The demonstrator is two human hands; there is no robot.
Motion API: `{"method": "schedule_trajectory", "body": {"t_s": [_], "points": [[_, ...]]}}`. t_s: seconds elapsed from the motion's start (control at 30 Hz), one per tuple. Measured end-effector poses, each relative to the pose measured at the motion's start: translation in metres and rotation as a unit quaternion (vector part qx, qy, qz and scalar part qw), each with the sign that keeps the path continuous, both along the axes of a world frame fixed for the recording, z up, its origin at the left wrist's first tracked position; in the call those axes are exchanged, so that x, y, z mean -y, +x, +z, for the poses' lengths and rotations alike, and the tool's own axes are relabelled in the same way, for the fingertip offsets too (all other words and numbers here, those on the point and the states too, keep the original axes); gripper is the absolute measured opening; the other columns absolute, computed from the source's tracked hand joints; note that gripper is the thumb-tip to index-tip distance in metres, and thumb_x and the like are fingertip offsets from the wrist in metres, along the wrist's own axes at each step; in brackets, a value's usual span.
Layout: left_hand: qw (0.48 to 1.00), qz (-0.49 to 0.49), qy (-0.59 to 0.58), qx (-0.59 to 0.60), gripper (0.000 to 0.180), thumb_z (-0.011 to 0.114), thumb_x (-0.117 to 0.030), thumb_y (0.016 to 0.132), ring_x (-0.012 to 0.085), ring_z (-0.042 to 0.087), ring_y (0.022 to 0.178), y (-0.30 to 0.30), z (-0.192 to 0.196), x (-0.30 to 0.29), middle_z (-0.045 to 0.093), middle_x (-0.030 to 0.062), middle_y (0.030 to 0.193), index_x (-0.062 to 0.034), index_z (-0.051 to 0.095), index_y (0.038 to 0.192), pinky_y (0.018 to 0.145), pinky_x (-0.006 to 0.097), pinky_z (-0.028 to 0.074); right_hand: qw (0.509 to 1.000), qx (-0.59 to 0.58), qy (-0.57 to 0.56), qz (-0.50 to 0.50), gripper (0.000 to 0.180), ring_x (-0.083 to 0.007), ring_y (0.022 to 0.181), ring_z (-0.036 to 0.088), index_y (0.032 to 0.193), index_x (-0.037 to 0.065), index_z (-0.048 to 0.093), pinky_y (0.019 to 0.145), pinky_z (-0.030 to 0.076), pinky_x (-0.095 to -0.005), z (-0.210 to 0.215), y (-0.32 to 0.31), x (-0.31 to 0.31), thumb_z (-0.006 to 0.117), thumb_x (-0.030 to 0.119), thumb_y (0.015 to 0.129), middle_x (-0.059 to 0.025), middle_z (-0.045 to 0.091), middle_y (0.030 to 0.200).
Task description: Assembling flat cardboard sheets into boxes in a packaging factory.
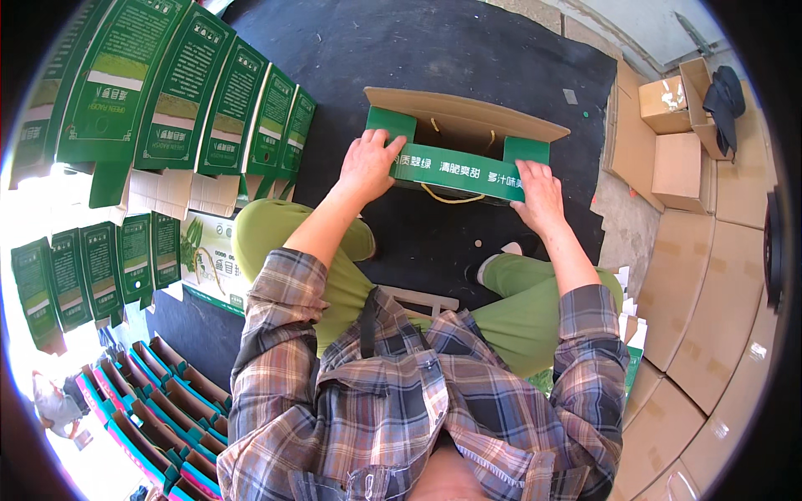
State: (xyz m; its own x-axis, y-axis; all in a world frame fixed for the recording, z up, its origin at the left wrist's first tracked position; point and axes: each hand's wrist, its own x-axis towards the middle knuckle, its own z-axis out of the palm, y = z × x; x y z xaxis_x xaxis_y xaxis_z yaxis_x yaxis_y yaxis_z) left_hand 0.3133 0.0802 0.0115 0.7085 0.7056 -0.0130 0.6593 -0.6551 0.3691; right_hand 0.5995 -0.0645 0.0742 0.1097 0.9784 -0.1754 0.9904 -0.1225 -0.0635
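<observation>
The person's left hand and right hand each clamp an end of a green carton, its long axis running straight between the two grips. Its brown flap opens away from them, over the black mat on the floor.
</observation>
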Motion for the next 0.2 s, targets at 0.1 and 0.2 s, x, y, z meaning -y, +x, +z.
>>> {"method": "schedule_trajectory", "body": {"t_s": [0.1, 0.2], "points": [[0.993, -0.007, 0.120, -0.018, 0.076, 0.080, -0.017, 0.062, 0.0290, 0.048, 0.115, -0.003, -0.020, 0.005, 0.052, 0.0102, 0.120, -0.0108, 0.049, 0.131, 0.096, 0.043, 0.040, 0.999, 0.004, -0.033, 0.002, 0.083, -0.0278, 0.131, 0.037, 0.139, 0.007, 0.037, 0.100, 0.037, -0.0474, -0.013, -0.002, -0.001, 0.078, 0.011, 0.066, -0.0103, 0.043, 0.139], [0.987, 0.000, 0.142, -0.070, 0.078, 0.079, -0.023, 0.065, 0.0280, 0.046, 0.117, -0.012, -0.018, 0.005, 0.050, 0.0106, 0.124, -0.0070, 0.045, 0.134, 0.099, 0.044, 0.038, 0.994, 0.039, -0.100, -0.026, 0.092, -0.0291, 0.139, 0.028, 0.147, 0.011, 0.023, 0.108, 0.032, -0.0458, -0.012, -0.009, -0.004, 0.075, 0.013, 0.071, -0.0110, 0.030, 0.150]]}}
